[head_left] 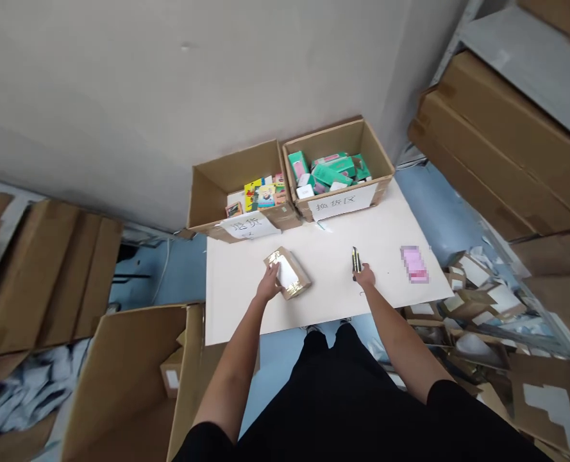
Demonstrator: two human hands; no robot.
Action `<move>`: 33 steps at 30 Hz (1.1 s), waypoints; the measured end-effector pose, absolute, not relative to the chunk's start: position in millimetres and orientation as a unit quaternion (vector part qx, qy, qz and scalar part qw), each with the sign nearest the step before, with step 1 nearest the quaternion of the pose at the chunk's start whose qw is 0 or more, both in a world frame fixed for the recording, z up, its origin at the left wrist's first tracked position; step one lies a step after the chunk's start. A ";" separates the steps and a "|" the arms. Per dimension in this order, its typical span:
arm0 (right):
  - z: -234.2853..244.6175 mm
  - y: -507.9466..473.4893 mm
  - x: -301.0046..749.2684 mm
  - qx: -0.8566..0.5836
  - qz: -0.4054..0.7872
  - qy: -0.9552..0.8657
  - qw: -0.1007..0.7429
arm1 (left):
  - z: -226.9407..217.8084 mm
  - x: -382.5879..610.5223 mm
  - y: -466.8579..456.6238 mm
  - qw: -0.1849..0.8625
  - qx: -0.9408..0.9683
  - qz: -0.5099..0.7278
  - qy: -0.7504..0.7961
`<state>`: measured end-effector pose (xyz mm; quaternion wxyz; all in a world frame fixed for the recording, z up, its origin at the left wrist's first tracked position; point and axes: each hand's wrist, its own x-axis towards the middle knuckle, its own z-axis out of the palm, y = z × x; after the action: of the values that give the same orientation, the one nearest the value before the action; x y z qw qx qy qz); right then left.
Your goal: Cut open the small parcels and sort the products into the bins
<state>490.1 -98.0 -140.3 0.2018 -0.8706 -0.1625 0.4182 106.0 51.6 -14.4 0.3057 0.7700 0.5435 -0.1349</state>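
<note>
A small taped cardboard parcel (290, 273) with a white label lies on the white table (327, 295). My left hand (268, 282) rests on its near left side, fingers curled against it. My right hand (364, 276) is closed round a black and yellow utility knife (356, 259), whose tip points away from me over the table. The two hands are about a forearm's width apart.
Two open cartons stand at the table's far edge: the left carton (236, 192) holds colourful boxes, the right carton (337, 168) green ones. A pink item (414, 264) lies at the right. A large open box (135, 378) stands at left, cardboard scraps (481, 308) lie right, and stacked boxes (501, 147) sit on shelving.
</note>
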 end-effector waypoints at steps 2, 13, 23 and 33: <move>-137.6 -90.1 485.5 -0.844 0.471 -0.146 0.212 | -13.9 104.2 45.9 0.316 0.764 -0.120 0.549; -60.6 -43.0 361.2 -0.655 0.586 -0.315 0.359 | -40.7 94.8 40.1 0.383 0.725 -0.046 0.570; 3.5 20.0 254.8 -0.721 0.328 -0.604 0.087 | -45.4 92.9 38.1 0.435 0.727 0.019 0.530; 24.1 16.4 231.8 -0.748 0.265 -0.606 -0.057 | -50.3 77.4 34.9 0.384 0.748 0.027 0.541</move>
<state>231.8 16.4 24.1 -0.0569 -0.7480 -0.6060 0.2648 77.4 34.9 -50.3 0.3838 0.7478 0.5411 0.0268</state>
